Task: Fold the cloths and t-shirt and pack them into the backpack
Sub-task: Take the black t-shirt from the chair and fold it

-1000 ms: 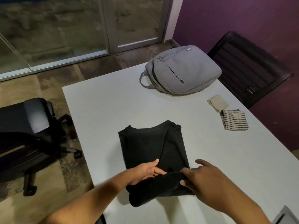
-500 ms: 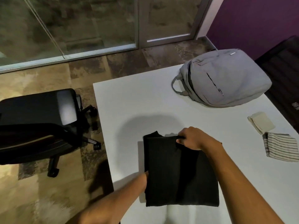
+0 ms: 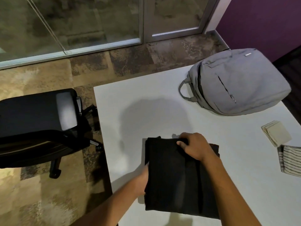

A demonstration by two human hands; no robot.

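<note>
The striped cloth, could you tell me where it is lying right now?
In the head view, the striped cloth lies at the table's right edge, just nearer than the beige cloth.

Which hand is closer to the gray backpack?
The right hand. It grips the far edge of the black t-shirt, on the side toward the backpack. The left hand is tucked at the shirt's left edge, farther from it.

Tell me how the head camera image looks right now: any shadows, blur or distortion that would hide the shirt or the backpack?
Head view: dim, warm light; a soft shadow falls on the table beyond the t-shirt, whose black folds barely show. Wide-angle bending curves the table edges. The backpack is slightly soft but readable, and the striped cloth is cut off at the right edge.
</note>
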